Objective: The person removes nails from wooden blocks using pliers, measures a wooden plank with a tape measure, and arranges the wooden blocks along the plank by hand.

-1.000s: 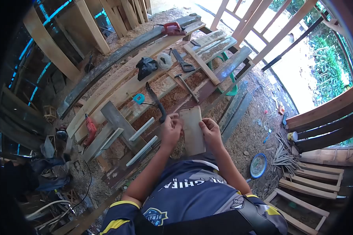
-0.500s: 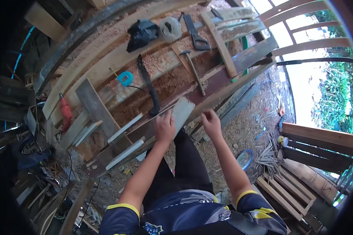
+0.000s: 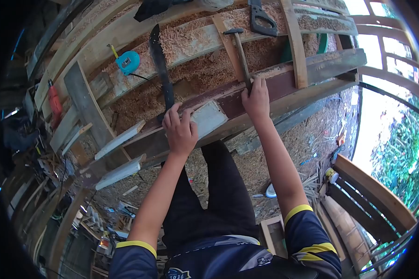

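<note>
My left hand lies with curled fingers over the left end of a short white-painted board, pressed on the bench plank. Close to those fingertips is the dark handle of a machete, its blade pointing away from me. My right hand is closed around the lower end of a hammer, whose head rests over a thin wood strip. The hammer's handle end is partly hidden by my fingers.
A turquoise tape measure sits among shavings left of the machete. A handsaw lies at the back, beside a crosswise slat. On the left are a red drill and a grey board. White-edged strips jut toward me.
My right hand has moved forward from beside the bench and taken hold of the hammer's handle. My left hand has shifted to the board's left end. The camera view has moved closer to the bench.
</note>
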The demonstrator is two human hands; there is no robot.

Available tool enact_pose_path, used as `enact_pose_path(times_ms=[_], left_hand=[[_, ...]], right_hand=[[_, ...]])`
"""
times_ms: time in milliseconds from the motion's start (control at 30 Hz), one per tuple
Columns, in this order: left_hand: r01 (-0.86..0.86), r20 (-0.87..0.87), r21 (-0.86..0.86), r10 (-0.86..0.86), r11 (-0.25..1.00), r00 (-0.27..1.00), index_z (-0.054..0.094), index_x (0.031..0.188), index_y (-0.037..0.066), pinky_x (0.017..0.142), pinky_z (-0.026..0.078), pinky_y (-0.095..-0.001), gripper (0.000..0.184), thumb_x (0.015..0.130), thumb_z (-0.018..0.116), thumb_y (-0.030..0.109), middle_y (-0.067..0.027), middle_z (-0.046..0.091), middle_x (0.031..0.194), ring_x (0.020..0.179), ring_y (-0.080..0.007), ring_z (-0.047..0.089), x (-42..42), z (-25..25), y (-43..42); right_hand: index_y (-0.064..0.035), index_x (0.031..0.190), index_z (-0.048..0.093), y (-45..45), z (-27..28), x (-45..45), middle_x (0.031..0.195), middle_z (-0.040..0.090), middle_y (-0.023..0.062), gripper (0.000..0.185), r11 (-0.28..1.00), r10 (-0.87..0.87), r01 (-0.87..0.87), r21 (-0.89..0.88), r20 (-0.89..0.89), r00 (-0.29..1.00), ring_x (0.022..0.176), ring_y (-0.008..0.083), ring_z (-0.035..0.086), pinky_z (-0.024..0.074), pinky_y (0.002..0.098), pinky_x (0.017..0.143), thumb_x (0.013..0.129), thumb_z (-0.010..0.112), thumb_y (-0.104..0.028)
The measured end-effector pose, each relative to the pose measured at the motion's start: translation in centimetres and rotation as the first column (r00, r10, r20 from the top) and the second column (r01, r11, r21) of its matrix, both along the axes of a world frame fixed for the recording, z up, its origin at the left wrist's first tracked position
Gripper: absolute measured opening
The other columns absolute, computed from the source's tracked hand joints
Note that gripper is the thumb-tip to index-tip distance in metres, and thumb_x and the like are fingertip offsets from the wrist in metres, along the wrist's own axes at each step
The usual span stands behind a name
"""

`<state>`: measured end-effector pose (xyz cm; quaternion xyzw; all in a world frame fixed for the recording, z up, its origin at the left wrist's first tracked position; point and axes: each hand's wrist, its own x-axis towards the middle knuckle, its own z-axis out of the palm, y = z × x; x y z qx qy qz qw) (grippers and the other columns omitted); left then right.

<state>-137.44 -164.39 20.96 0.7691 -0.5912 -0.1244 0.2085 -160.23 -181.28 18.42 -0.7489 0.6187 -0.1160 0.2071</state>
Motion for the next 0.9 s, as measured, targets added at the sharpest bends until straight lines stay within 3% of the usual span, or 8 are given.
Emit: enact_pose_path(times_ms=[67,167,267,367,500,633,767,900], left_hand=[[-0.055,0.037,-0.008,0.055,0.998,0.998,0.064,0.122,0.011,0.105,0.042,-0.0545,0.027,0.098,0.061,0.024,-0.0151,0.058,0.132,0.126,-0.0399,0.054,-0.9,-0.8,-0.2],[-0.092,0.069,-0.014,0.093,0.996,0.993,0.063,0.119,0.009,0.104,0.043,-0.0535,0.026,0.098,0.060,0.024,-0.0156,0.058,0.129,0.122,-0.0394,0.055,-1.5,-0.6,-0.3],[-0.099,-0.006,0.017,0.099,0.995,0.995,0.062,0.119,0.009,0.103,0.043,-0.0522,0.025,0.098,0.061,0.023,-0.0169,0.059,0.125,0.118,-0.0403,0.055,-1.0,-0.9,-0.2],[-0.182,-0.072,0.058,0.186,0.982,0.980,0.060,0.121,0.009,0.102,0.043,-0.0523,0.027,0.101,0.061,0.027,-0.0165,0.058,0.125,0.119,-0.0403,0.055,-0.7,-1.3,-0.1],[-0.268,0.135,-0.057,0.273,0.962,0.952,0.056,0.139,0.010,0.112,0.038,-0.0566,0.040,0.105,0.059,0.032,-0.0167,0.054,0.144,0.135,-0.0402,0.051,-1.9,-1.5,-0.7],[-0.257,0.257,-0.059,0.263,0.965,0.930,0.044,0.162,0.016,0.128,0.024,-0.0617,0.059,0.107,0.054,0.036,-0.0168,0.038,0.169,0.157,-0.0391,0.035,-1.9,-1.8,-0.7],[-0.260,0.214,0.015,0.251,0.965,0.944,0.041,0.166,0.020,0.133,0.017,-0.0616,0.061,0.109,0.049,0.039,-0.0164,0.033,0.174,0.162,-0.0376,0.029,-1.8,-2.6,-0.7],[-0.258,0.219,0.027,0.246,0.966,0.944,0.043,0.165,0.018,0.133,0.017,-0.0619,0.059,0.110,0.046,0.038,-0.0146,0.035,0.174,0.161,-0.0353,0.031,-1.7,-2.8,-0.7]], right_hand=[[0.0022,0.118,0.057,-0.8,-0.8,-0.6,0.107,0.064,0.0255,0.031,1.000,0.009,-0.009,0.011,-0.070,0.997,0.108,0.0472,0.064,0.0516,0.0550,0.093,0.090,0.068,-0.008],[0.0022,0.109,0.056,-2.0,1.2,-1.3,0.090,0.064,0.0246,0.024,0.979,-0.133,0.112,0.171,0.113,0.985,0.094,0.0505,0.064,0.0514,0.0562,0.084,0.090,0.066,-0.010],[-0.0022,0.103,0.057,0.9,3.1,-3.0,0.070,0.056,0.0122,0.030,0.893,-0.338,0.128,0.431,0.455,0.824,0.065,0.0323,0.060,0.0474,0.0451,0.061,0.106,0.063,-0.032],[-0.0100,0.100,0.058,7.2,10.1,-3.1,0.066,0.048,-0.0006,0.045,0.492,-0.756,-0.093,0.866,0.478,0.447,0.049,0.0108,0.045,0.0360,0.0304,0.043,0.114,0.051,-0.052],[-0.0123,0.099,0.056,15.4,11.8,-4.0,0.062,0.043,-0.0038,0.051,0.229,-0.857,-0.134,0.964,0.265,0.441,0.041,0.0081,0.036,0.0265,0.0263,0.037,0.116,0.039,-0.057],[-0.0104,0.087,0.055,21.7,8.4,-3.2,0.065,0.048,-0.0022,0.048,0.548,-0.693,0.118,0.828,0.371,0.618,0.049,0.0085,0.044,0.0338,0.0273,0.045,0.116,0.047,-0.047],[-0.0054,0.085,0.054,22.6,6.4,-2.5,0.068,0.049,-0.0014,0.045,0.792,-0.497,0.139,0.595,0.495,0.713,0.057,0.0093,0.047,0.0354,0.0290,0.052,0.117,0.050,-0.037],[-0.0060,0.089,0.056,20.8,14.4,0.3,0.068,0.048,-0.0021,0.047,0.913,-0.376,0.144,0.381,0.656,0.655,0.056,0.0088,0.046,0.0339,0.0286,0.052,0.117,0.045,-0.042]])
